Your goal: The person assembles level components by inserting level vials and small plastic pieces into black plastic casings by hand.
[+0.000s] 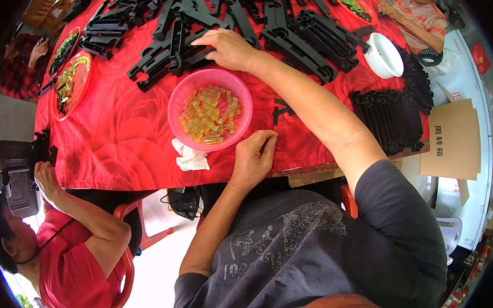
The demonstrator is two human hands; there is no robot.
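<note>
My right hand (pixel 226 49) reaches across the table to a heap of long black plastic parts (pixel 240 21). Its fingers are stretched out and apart from the thumb, their tips at the near edge of the heap; I see nothing held in them. My left hand (pixel 254 159) rests at the table's near edge, fingers curled in and thumb pressed against them. Whatever it may hold is hidden. Just left of it stands a pink plastic bowl (pixel 247 106) with many small clear yellowish pieces (pixel 210 112) inside. A crumpled white tissue (pixel 191 157) lies against the bowl's near side.
Small black parts (pixel 283 111) lie right of the bowl. Farther right are a white bowl (pixel 384 56), stacked black strips (pixel 387 120) and a cardboard box (pixel 450 138). Red-rimmed trays (pixel 71 87) stand at the left. A person in red (pixel 82 251) sits at my left; others sit across the red-clothed table.
</note>
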